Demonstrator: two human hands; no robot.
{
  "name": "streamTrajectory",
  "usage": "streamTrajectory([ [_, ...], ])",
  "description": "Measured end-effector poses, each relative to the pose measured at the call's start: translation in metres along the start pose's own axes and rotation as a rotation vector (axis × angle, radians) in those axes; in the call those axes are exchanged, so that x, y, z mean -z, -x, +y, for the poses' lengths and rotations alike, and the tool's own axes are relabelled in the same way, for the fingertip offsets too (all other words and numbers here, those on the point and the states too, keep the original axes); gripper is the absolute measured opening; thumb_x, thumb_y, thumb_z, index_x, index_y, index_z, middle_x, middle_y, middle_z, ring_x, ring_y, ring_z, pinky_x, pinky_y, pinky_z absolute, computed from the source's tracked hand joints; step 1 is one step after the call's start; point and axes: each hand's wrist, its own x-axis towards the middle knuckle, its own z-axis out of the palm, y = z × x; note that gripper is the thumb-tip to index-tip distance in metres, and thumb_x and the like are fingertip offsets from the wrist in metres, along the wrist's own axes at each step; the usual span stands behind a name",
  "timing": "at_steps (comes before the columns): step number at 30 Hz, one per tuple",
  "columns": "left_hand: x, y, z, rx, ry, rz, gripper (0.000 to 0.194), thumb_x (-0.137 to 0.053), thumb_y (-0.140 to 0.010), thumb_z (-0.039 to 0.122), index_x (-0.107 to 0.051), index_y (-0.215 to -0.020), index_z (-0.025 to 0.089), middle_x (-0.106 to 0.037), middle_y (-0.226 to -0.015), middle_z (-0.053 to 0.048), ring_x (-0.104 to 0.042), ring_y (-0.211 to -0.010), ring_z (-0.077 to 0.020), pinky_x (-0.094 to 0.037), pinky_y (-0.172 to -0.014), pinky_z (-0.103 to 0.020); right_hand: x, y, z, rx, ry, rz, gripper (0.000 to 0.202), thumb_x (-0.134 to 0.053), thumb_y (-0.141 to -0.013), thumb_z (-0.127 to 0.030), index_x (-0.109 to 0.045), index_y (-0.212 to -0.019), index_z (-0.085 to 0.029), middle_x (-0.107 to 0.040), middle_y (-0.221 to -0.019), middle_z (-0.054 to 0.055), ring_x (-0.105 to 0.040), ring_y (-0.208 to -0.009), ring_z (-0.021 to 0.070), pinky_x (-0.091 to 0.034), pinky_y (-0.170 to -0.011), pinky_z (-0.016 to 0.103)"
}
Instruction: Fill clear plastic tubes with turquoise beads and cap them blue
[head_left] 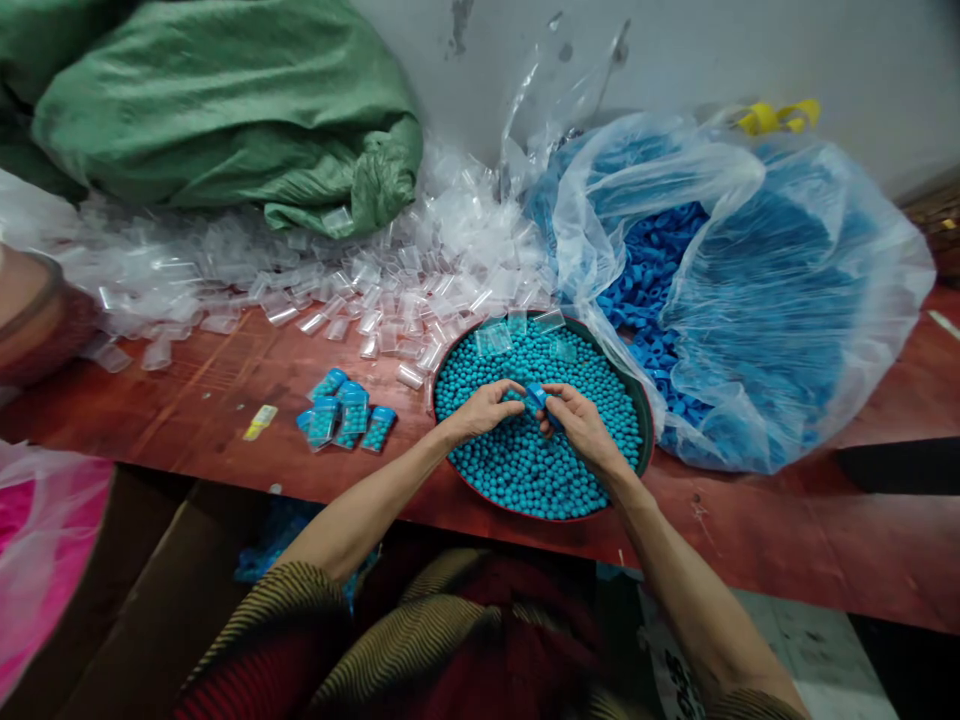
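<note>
At the far left, bright pink material (41, 545) shows under thin clear plastic below the red tabletop (187, 400), and a rounded brownish thing (37, 315), cut off by the picture edge, sits above it. A green sack (240, 110) lies behind and partly on a wide heap of clear plastic cases (405, 290) that spreads along the wall side up to the bowl. In front of the heap lie a small yellow-and-white piece (260, 422) and, to its right, a little cluster of cases filled with blue beads (345, 410), with blue tops. The left hand (487, 410) is over the bowl (647, 430) of loose blue beads (529, 490), its thumb and forefinger a little apart beside a small blue piece (535, 396); they seem just about to meet it, though contact is hard to tell. The right hand (579, 425) has its fingers closed around that piece, above the beads. A few clear cases lie on the beads at the bowl's far side. Right of the bowl, a translucent bag (795, 300) gapes open on many blue plastic pieces (652, 270), with a yellow strip (776, 117) behind its top.
</note>
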Motion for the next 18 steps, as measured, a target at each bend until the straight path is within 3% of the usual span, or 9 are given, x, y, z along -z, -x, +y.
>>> streamTrajectory([
  [5, -0.008, 0.006, 0.005, 0.031, 0.074, -0.062, 0.022, -0.056, -0.074, 0.024, -0.055, -0.094, 0.014, -0.055, -0.074, 0.003, -0.048, -0.060, -0.0077, -0.040, -0.056, -0.020, -0.003, 0.005, -0.001, 0.174, 0.306, 0.109, 0.024, -0.052, -0.082, -0.038, -0.063, -0.091, -0.018, -0.062, -0.066, -0.001, -0.056, -0.056, 0.0120, -0.046, -0.056, 0.025],
  [8, -0.012, 0.011, 0.008, 0.072, 0.108, -0.053, 0.038, -0.057, -0.074, 0.026, -0.050, -0.109, 0.014, -0.053, -0.075, 0.003, -0.047, -0.050, -0.0068, -0.037, -0.044, -0.019, -0.007, 0.009, -0.006, 0.255, 0.444, 0.161, 0.024, -0.049, -0.085, -0.034, -0.067, -0.091, -0.018, -0.061, -0.062, -0.001, -0.056, -0.055, 0.0126, -0.045, -0.058, 0.024],
  [12, -0.017, 0.018, 0.011, 0.051, 0.176, -0.006, 0.055, -0.056, -0.075, 0.026, -0.041, -0.127, 0.017, -0.051, -0.070, 0.004, -0.049, -0.048, -0.0075, -0.038, -0.042, -0.019, -0.009, 0.014, -0.013, 0.345, 0.566, 0.152, 0.025, -0.048, -0.086, -0.030, -0.068, -0.093, -0.017, -0.064, -0.064, 0.001, -0.059, -0.057, 0.0141, -0.046, -0.061, 0.025],
  [18, -0.021, 0.023, 0.013, 0.040, 0.208, -0.017, 0.055, -0.057, -0.074, 0.025, -0.041, -0.126, 0.017, -0.051, -0.064, 0.006, -0.045, -0.043, -0.0060, -0.033, -0.040, -0.018, -0.011, 0.019, -0.011, 0.406, 0.648, 0.190, 0.026, -0.046, -0.089, -0.029, -0.069, -0.092, -0.018, -0.067, -0.067, 0.003, -0.062, -0.059, 0.0147, -0.048, -0.062, 0.025],
])
